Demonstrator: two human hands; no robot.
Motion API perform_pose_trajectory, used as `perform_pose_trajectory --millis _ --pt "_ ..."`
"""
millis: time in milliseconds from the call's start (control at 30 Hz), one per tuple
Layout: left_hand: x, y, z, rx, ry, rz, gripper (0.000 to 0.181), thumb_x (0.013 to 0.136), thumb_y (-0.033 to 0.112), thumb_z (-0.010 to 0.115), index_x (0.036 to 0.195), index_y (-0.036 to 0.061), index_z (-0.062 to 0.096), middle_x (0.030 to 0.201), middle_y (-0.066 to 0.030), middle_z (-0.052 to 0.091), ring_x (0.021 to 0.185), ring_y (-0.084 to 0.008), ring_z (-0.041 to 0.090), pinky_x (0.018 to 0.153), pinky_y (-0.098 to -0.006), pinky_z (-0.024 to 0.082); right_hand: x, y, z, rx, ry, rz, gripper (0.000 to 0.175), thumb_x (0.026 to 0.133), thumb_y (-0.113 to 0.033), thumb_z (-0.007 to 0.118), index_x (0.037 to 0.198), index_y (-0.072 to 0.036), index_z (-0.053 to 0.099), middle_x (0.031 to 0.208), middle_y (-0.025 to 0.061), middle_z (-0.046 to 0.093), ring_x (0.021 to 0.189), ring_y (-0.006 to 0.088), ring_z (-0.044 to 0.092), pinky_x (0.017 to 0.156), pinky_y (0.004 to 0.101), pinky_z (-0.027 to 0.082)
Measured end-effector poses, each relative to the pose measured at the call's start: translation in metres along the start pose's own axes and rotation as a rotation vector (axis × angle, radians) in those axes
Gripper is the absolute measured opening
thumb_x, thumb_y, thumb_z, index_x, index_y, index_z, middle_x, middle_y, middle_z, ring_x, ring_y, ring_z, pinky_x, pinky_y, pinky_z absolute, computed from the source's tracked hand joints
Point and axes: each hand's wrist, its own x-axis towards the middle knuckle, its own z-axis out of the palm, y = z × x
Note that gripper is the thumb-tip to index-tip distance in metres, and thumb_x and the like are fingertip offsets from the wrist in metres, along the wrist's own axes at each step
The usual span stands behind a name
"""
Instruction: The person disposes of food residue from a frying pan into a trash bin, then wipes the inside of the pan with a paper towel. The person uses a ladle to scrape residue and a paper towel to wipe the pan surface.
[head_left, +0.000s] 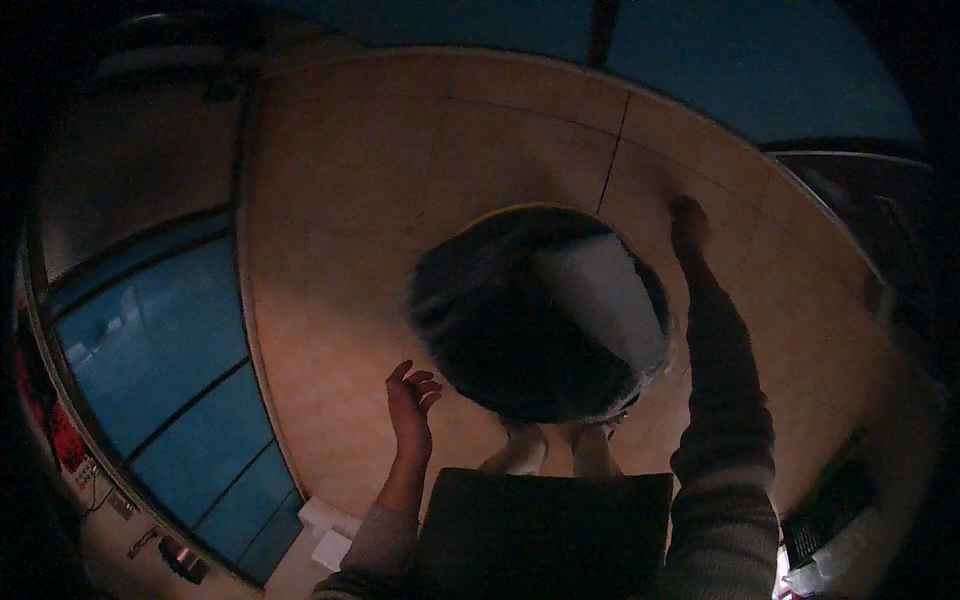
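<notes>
In dim light, a round bin-like container (517, 205) stands on the floor in front of my feet. A dark, shiny plastic liner (510, 337) covers its inside, and a pale flat piece (604, 292) rests at its right side. My left hand (412, 397) is held just off the container's lower left side, fingers apart and slightly curled, holding nothing. Beyond the container's upper right, my right hand (690, 225) is stretched out; it is dark and blurred, so its fingers cannot be made out. A dark rectangular thing (547, 532) lies below my view, close to my body.
Large tiles make up the floor (345, 187). Blue-tinted panels (165, 337) in dark frames run along the left. White box-like things (330, 547) sit at lower left, and a dark object (832, 510) stands at lower right. My pale shoes (525, 450) are behind the container.
</notes>
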Motion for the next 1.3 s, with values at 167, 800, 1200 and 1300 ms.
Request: perform_pose_trajectory --millis 167,800,1200,1300 --pt "-0.040 0.015 0.003 0.007 0.038 -0.005 0.049 0.091 0.045 0.029 0.117 0.0050 0.039 0.091 -0.0097 0.052 0.076 -0.0171 0.053 0.072 -0.0295 0.043 -0.087 -0.079 -0.118 0.965 0.278 -0.022 0.007 0.083 -0.007 0.052 0.089 -0.004 0.052 0.084 0.0021 0.054 0.077 0.0101 0.049 0.070 0.0248 0.041" --pt "-0.243 0.180 -0.081 -0.217 -0.072 -0.144 0.031 0.088 0.030 0.050 0.108 0.0072 0.044 0.089 -0.0060 0.054 0.073 -0.0143 0.055 0.067 -0.0279 0.046 -0.197 -0.298 -0.217 -0.090 -0.462 -0.265 0.018 0.076 -0.021 0.057 0.081 -0.005 0.065 0.068 0.0154 0.062 0.065 0.0327 0.060 0.061 0.0392 0.048" --pt "-0.287 0.249 -0.202 -0.453 -0.012 0.121 0.021 0.083 0.023 0.058 0.088 0.0033 0.055 0.072 -0.0020 0.057 0.064 -0.0089 0.054 0.056 -0.0230 0.043 -0.249 -0.504 -0.338 0.252 -0.454 -0.473 0.023 0.069 -0.019 0.068 0.067 0.001 0.058 0.060 0.0120 0.058 0.053 0.0172 0.052 0.054 0.0326 0.043" --pt "-0.283 0.272 -0.266 -0.229 -0.009 0.203 0.021 0.082 0.023 0.059 0.085 0.0024 0.059 0.072 -0.0023 0.059 0.064 -0.0083 0.055 0.057 -0.0228 0.043 -0.284 -0.562 -0.341 0.230 -0.457 -0.606 0.026 0.071 -0.022 0.067 0.067 0.002 0.059 0.061 0.0124 0.058 0.055 0.0176 0.054 0.054 0.0325 0.044"
